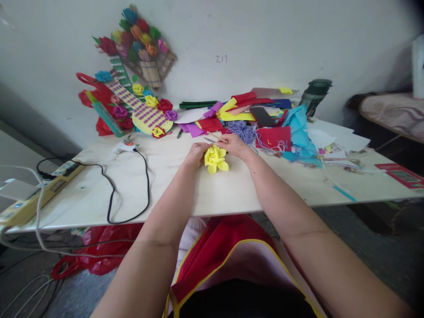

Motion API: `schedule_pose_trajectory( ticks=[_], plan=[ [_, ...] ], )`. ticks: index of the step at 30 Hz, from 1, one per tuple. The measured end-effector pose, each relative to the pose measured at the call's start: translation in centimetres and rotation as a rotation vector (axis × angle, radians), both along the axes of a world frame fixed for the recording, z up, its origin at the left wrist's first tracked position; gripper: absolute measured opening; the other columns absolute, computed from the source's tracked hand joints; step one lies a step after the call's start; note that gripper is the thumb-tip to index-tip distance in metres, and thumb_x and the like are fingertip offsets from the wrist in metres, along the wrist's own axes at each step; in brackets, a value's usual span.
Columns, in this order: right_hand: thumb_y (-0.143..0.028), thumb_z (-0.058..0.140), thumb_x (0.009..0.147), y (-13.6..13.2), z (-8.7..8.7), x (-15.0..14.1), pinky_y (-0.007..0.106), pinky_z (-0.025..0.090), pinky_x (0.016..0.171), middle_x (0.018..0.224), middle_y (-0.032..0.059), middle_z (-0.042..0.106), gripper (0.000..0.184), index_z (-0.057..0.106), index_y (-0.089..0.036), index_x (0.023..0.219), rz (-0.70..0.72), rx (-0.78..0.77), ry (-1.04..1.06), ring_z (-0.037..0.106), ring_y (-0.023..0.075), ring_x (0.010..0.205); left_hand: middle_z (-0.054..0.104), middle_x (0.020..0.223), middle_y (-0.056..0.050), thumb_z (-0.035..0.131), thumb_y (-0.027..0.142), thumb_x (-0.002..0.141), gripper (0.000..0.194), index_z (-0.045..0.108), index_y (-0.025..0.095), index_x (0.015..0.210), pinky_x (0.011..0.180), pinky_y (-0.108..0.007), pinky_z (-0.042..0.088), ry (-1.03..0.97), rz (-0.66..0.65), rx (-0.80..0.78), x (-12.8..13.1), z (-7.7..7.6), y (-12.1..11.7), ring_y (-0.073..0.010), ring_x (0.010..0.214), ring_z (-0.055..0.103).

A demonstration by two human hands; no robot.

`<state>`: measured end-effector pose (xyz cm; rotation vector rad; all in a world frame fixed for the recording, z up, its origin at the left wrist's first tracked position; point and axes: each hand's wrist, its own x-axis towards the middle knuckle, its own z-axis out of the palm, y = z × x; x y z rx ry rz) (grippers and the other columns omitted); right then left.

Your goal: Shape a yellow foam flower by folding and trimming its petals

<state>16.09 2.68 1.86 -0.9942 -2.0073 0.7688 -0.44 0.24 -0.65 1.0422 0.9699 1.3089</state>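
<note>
A yellow paper flower [216,160] with spread petals is just above the white table, between my two hands. My left hand [196,154] is closed on its left edge, the fingertips partly hidden behind the petals. My right hand [234,146], at the flower's upper right, grips a thin pointed tool [209,140] whose tip points left; its exact kind is too small to make out. A pale thin stick shows beside that tool. Behind the right hand lies a tangle of purple yarn [243,131].
A glue gun [124,146] with a black cord lies left, near a power strip [43,194]. Paper-flower guitar decorations [150,115] lean on the wall. Coloured paper strips [238,115], a phone [262,117] and a dark bottle [314,95] stand or lie along the back.
</note>
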Motion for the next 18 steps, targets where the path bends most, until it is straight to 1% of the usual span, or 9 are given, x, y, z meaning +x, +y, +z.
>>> schedule_pose_trajectory(
  ticks=[2,4,6,7,10,13,15,18],
  plan=[
    [-0.051,0.059,0.076,-0.3,0.3,0.2,0.027,0.033,0.062,0.061,-0.0027,0.049,0.035,0.055,-0.018,0.068,-0.029,0.018,-0.03,0.044,0.0123,0.062,0.056,0.049,0.0,0.071,0.025,0.061,0.021,0.056,0.015,0.051,0.051,-0.026,0.044,0.006,0.023,0.004,0.0,0.0,0.0,-0.0123,0.047,0.052],
    [-0.06,0.05,0.081,-0.6,0.8,0.4,0.028,0.034,0.066,0.066,-0.0012,0.053,0.042,0.055,-0.019,0.073,-0.06,0.026,-0.033,0.047,0.0139,0.067,0.055,0.049,0.0,0.072,0.025,0.061,0.022,0.056,0.015,0.051,0.05,-0.026,0.043,0.006,0.049,0.003,0.0,0.0,0.1,-0.0125,0.047,0.052],
    [-0.062,0.035,0.089,-0.9,1.3,0.5,0.029,0.036,0.07,0.07,0.0007,0.056,0.047,0.054,-0.02,0.077,-0.072,0.02,-0.008,0.05,0.0155,0.071,0.056,0.05,0.0,0.072,0.025,0.061,0.02,0.056,0.014,0.052,0.052,-0.027,0.045,0.003,0.084,-0.013,-0.1,0.0,0.4,-0.0131,0.048,0.054],
    [-0.06,0.033,0.09,-1.0,1.4,0.5,0.029,0.036,0.071,0.071,0.001,0.057,0.046,0.053,-0.02,0.079,-0.076,0.026,-0.009,0.051,0.0159,0.073,0.057,0.051,-0.001,0.071,0.025,0.061,0.019,0.058,0.014,0.054,0.053,-0.027,0.046,0.002,0.108,-0.025,-0.1,-0.1,0.5,-0.0136,0.049,0.055],
    [-0.051,0.039,0.091,-1.0,1.5,0.4,0.028,0.036,0.072,0.071,0.0007,0.057,0.034,0.052,-0.021,0.079,-0.103,0.061,-0.047,0.05,0.016,0.072,0.059,0.054,-0.001,0.072,0.025,0.061,0.017,0.059,0.014,0.059,0.052,-0.027,0.046,0.002,0.205,-0.049,-0.3,-0.2,1.0,-0.0143,0.05,0.057],
    [-0.042,0.047,0.088,-0.6,1.2,0.4,0.027,0.034,0.068,0.07,0.0006,0.057,0.026,0.054,-0.02,0.075,-0.129,0.108,-0.094,0.049,0.0154,0.07,0.057,0.052,0.001,0.073,0.027,0.061,0.02,0.058,0.015,0.06,0.048,-0.025,0.043,0.045,0.285,-0.041,-0.5,-0.1,1.0,-0.0127,0.047,0.054],
    [-0.04,0.051,0.085,-0.2,0.9,0.6,0.027,0.032,0.065,0.067,0.0002,0.056,0.025,0.056,-0.019,0.071,-0.123,0.141,-0.102,0.046,0.0146,0.068,0.055,0.05,0.002,0.072,0.03,0.064,0.02,0.059,0.015,0.06,0.046,-0.023,0.04,0.09,0.297,-0.034,-0.7,0.1,0.8,-0.0115,0.045,0.051],
    [-0.041,0.054,0.081,0.3,0.6,1.1,0.027,0.033,0.064,0.063,-0.0002,0.055,0.028,0.058,-0.018,0.066,-0.07,0.153,-0.067,0.045,0.0135,0.064,0.056,0.05,0.001,0.071,0.034,0.066,0.022,0.061,0.015,0.062,0.045,-0.023,0.038,0.122,0.26,0.007,-0.8,0.2,0.6,-0.011,0.045,0.05]
  ],
)
